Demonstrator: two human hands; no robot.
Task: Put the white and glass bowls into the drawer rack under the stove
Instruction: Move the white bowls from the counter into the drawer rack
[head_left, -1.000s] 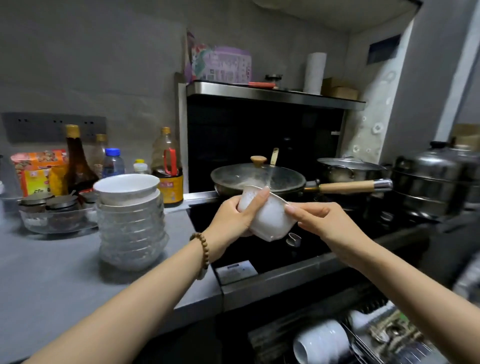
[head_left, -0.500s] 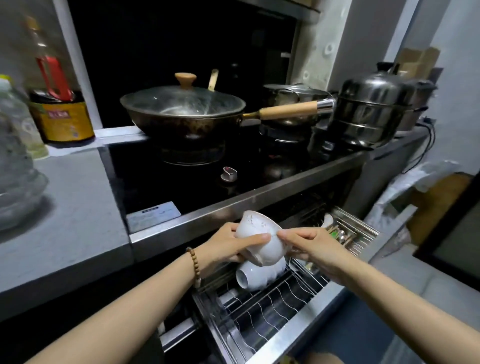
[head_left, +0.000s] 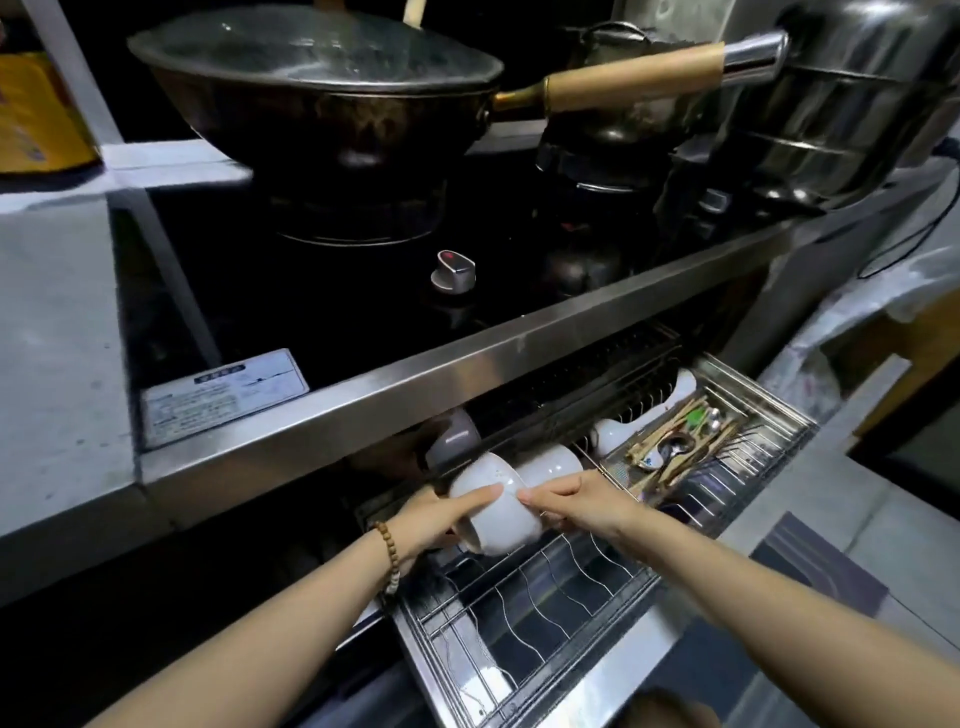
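Note:
A white bowl (head_left: 497, 512) lies on its side in the pulled-out wire drawer rack (head_left: 540, 613) under the stove. Both hands hold it: my left hand (head_left: 434, 522) with a bead bracelet grips its left side, my right hand (head_left: 576, 501) pinches its right rim. Behind it stands another white bowl (head_left: 553, 462) on edge, and a third white bowl (head_left: 457, 434) sits further back under the stove's steel edge. The stack of glass bowls is out of view.
A lidded dark wok (head_left: 322, 98) with a wooden handle sits on the black stove, beside a small pot and a steel steamer (head_left: 841, 104). A stove knob (head_left: 453, 270) faces me. The drawer's right tray (head_left: 675, 447) holds chopsticks and spoons. Grey counter lies at left.
The bowl went from above the stove down into the open drawer rack, now resting in front of the bowl that stood there. My view dropped and moved closer to the drawer.

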